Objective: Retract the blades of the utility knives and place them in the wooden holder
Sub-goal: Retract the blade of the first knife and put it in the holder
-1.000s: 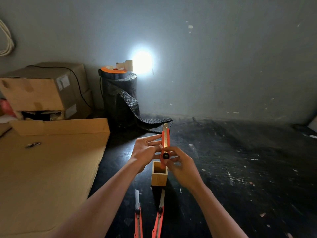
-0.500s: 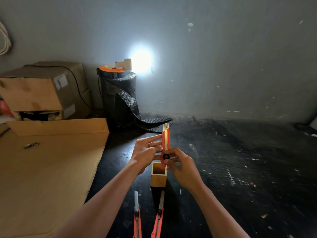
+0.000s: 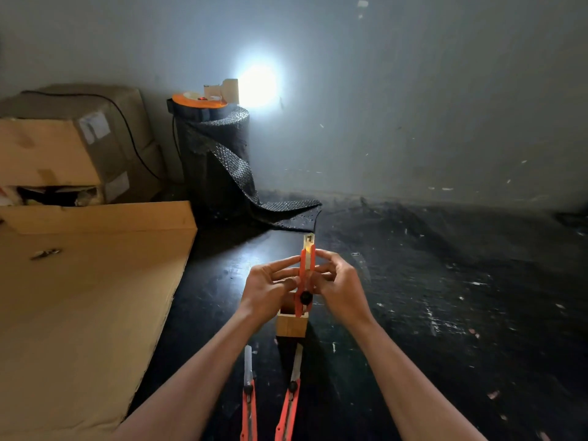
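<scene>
1. Since the earlier frames, your head view has closed in on the work, and the held knife [image 3: 306,275] has dropped until its butt sits at the mouth of the wooden holder [image 3: 291,324]; your right hand [image 3: 342,286] has shifted from the black slider up to the body.
2. Your left hand [image 3: 270,288] pinches the orange body from its side, your right from the other, fingertips pressed to it.
3. A short tip of blade shows above; release now and it likely stands exposed, ready to nick you.
4. Two more knives [image 3: 249,399] lie near you, blades extended; a careless reach risks a cut.
</scene>
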Demonstrator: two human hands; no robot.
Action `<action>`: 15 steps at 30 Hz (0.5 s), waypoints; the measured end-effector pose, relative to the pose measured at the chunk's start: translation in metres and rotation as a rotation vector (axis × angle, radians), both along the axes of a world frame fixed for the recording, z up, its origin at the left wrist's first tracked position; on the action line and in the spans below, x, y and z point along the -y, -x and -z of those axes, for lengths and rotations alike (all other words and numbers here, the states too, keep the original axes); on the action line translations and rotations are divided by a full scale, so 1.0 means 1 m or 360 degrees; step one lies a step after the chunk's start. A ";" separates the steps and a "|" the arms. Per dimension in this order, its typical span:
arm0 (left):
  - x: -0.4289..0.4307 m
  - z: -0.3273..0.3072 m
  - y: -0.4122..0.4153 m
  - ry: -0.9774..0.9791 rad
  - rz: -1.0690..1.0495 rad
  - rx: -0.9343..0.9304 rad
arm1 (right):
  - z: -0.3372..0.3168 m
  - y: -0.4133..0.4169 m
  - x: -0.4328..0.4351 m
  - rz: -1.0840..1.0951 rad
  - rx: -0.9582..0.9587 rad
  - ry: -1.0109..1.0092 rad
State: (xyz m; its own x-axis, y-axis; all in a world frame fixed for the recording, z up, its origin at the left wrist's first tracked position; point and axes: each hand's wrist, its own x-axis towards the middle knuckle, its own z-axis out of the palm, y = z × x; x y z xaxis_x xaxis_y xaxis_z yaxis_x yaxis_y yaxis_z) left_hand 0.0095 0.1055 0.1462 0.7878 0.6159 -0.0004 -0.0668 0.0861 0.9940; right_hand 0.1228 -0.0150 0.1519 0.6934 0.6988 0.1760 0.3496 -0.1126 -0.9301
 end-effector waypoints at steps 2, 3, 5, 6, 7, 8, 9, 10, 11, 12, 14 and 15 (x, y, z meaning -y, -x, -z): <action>-0.006 0.015 -0.007 -0.0148 -0.0169 -0.0086 | 0.008 -0.010 -0.009 0.0005 0.0023 0.0043; -0.011 0.023 -0.011 -0.0312 -0.0278 -0.0185 | 0.013 -0.015 -0.013 0.0013 0.0024 0.0079; -0.017 0.037 -0.016 -0.0654 -0.0360 -0.0407 | 0.022 -0.027 -0.022 0.0028 0.0026 0.0169; -0.019 0.044 -0.018 -0.0769 -0.0353 -0.0504 | 0.027 -0.032 -0.027 0.0032 0.0030 0.0212; -0.021 0.051 -0.020 -0.0838 -0.0328 -0.0584 | 0.032 -0.037 -0.031 0.0034 0.0030 0.0254; -0.022 0.057 -0.022 -0.0875 -0.0298 -0.0649 | 0.037 -0.042 -0.036 0.0033 0.0029 0.0292; -0.024 0.065 -0.025 -0.0889 -0.0261 -0.0709 | 0.042 -0.046 -0.041 0.0034 0.0028 0.0331; -0.026 0.073 -0.027 -0.0899 -0.0217 -0.0774 | 0.048 -0.050 -0.045 0.0033 0.0025 0.0368; -0.027 0.081 -0.030 -0.0909 -0.0175 -0.0838 | 0.054 -0.054 -0.050 0.0035 0.0021 0.0409; -0.029 0.088 -0.033 -0.0913 -0.0143 -0.0903 | 0.061 -0.057 -0.054 0.0036 0.0020 0.0450; -0.031 0.102 -0.038 -0.0911 -0.0112 -0.0978 | 0.074 -0.062 -0.061 0.0024 0.0016 0.0526; -0.032 0.108 -0.040 -0.0918 -0.0105 -0.0994 | 0.081 -0.063 -0.063 0.0016 0.0012 0.0565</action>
State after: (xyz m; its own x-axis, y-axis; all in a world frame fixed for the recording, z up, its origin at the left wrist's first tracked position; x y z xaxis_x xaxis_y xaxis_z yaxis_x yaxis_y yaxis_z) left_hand 0.0492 0.1378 0.0382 0.7101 0.6977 -0.0950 0.5210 -0.4298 0.7374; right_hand 0.1862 0.0484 0.0711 0.7001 0.7104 -0.0715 0.3535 -0.4319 -0.8298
